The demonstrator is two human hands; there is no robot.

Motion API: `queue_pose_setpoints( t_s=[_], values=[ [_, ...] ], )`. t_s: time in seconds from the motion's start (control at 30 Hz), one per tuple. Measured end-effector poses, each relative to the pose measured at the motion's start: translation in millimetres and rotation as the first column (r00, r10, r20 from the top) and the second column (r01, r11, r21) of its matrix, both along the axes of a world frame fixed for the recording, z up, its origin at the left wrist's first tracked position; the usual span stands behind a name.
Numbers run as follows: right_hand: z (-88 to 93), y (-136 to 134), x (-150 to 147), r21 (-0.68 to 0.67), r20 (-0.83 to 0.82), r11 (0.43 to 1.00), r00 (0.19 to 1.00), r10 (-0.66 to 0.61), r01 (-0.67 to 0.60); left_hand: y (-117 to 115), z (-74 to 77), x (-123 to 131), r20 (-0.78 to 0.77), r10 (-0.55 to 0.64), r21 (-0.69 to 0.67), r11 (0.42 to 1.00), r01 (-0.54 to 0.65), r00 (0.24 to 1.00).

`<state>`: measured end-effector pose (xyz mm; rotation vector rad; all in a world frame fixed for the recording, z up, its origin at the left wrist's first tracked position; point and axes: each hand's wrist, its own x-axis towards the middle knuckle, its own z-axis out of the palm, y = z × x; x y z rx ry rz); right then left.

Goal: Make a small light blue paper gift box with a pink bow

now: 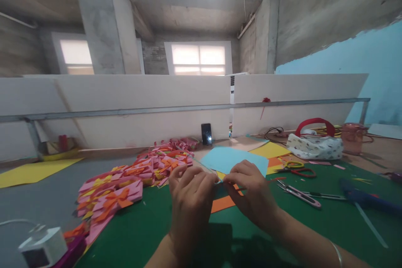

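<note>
Head view, left hand (192,194), right hand (253,188), plain orange paper (222,204) between

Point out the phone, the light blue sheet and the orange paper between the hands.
Phone (205,132), head view: its dark face.
Light blue sheet (230,156), head view: middle of its uncovered surface.
Orange paper (224,204), head view: its uncovered part.

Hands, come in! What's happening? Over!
Left hand, right hand close, pinching bluish bit, mostly hidden. Orange paper on green mat. Scissors right, out of the way.
</note>
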<state>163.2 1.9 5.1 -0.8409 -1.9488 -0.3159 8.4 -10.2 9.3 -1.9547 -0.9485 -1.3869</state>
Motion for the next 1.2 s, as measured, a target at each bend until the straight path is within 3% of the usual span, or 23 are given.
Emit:
queue_pose_setpoints(
  t_s=[0.23,0.47,0.7,0.8,0.9,1.0,1.07,1.13,1.2],
  values=[
    [2.7,1,2,-0.114,0.047,0.992,0.997,0.059,-0.054,2,0.6,-3,-0.106,-0.039,0.014,0.999,0.041,0.994],
    [3.0,2,3,-0.121,0.058,0.989,0.994,0.09,-0.082,0,2.1,-1,-0.101,-0.072,-0.011,0.997,0.071,0.992],
    [0.9,0,2,-0.23,0.103,0.972,0.992,0.071,-0.046,0,2.8,1,-0.117,-0.099,0.02,0.995,0.102,0.988],
    [2.4,3,4,-0.253,-0.035,0.965,0.998,0.058,-0.065,0,3.9,-1,-0.016,-0.076,0.093,0.993,0.077,0.997],
    [8.0,9,11,-0.314,-0.242,0.939,0.968,0.061,-0.138,3,7.0,-8,0.216,0.0,0.135,0.99,-0.03,0.976],
    [13.3,12,18,-0.403,-0.413,0.884,0.909,0.054,-0.236,10,7.9,-17,0.491,0.086,-0.085,0.995,-0.05,0.867],
    [14.7,13,18,-0.461,-0.471,0.836,0.88,0.053,-0.297,17,6.5,-20,0.62,0.126,-0.352,0.927,0.13,0.775],
    [14.3,13,16,-0.501,-0.505,0.79,0.86,0.066,-0.354,21,4.7,-20,0.726,0.097,-0.5,0.753,0.427,0.681],
    [12.7,13,13,-0.529,-0.522,0.749,0.849,0.084,-0.399,23,3.3,-18,0.814,0.021,-0.494,0.55,0.673,0.581]
  ],
)
